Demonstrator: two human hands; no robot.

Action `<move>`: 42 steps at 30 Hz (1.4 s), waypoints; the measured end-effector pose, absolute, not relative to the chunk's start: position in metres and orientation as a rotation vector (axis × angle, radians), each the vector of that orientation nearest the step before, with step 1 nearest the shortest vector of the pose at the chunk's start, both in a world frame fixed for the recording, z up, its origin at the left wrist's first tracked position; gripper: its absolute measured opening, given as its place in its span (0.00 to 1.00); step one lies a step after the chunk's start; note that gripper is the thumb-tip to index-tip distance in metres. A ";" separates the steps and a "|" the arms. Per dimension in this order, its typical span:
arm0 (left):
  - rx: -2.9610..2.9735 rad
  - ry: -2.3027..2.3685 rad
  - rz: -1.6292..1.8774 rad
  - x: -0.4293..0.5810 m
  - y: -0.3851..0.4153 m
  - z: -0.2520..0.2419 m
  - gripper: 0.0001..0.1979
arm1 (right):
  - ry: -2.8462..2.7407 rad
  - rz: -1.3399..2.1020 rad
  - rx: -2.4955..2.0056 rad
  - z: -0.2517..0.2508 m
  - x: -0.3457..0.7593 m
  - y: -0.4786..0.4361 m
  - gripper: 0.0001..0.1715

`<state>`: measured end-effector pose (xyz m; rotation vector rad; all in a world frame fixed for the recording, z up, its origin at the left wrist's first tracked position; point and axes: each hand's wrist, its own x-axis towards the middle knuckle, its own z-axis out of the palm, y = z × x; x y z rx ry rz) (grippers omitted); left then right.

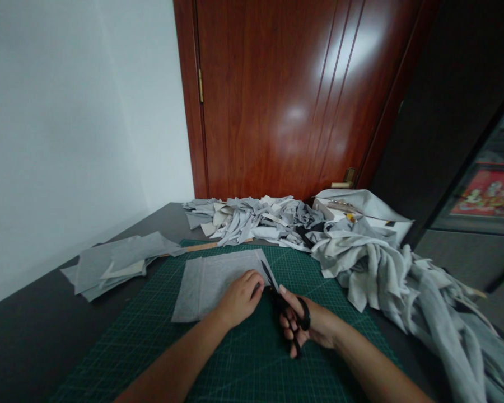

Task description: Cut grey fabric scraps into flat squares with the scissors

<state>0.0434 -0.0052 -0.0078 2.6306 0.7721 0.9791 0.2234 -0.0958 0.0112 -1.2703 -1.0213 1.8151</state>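
A light grey piece of fabric [212, 280] with a stitched seam near its left side lies flat on the green cutting mat [151, 341]. My left hand [244, 294] is closed at the fabric's lower right edge, fingers curled; a small dark spot shows at the fingertips, too small to name. In my right hand [296, 322] are black-handled scissors [275, 291], a thumb and fingers through the loops. Their blades point away from me, up along the fabric's right edge. How far the blades are apart is hard to make out.
Several grey fabric pieces [113, 263] are stacked at the left. A heap of scraps [260, 218] runs along the back. At the right are crumpled grey cloth [369, 257] and a white box [403, 226]. A wooden door [269, 101] stands behind the table.
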 end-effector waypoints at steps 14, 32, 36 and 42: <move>2.617 0.792 0.983 0.043 -0.006 -0.009 0.05 | -1.052 1.772 -1.328 0.018 0.225 -0.069 0.32; 2.630 0.785 0.946 0.043 -0.007 -0.009 0.06 | -1.097 1.583 -1.325 0.016 0.217 -0.072 0.30; 2.626 0.792 0.945 0.043 -0.007 -0.009 0.06 | -1.104 1.554 -1.321 0.014 0.217 -0.071 0.31; 2.623 0.790 0.948 0.043 -0.007 -0.008 0.06 | -1.092 1.540 -1.321 0.013 0.216 -0.073 0.32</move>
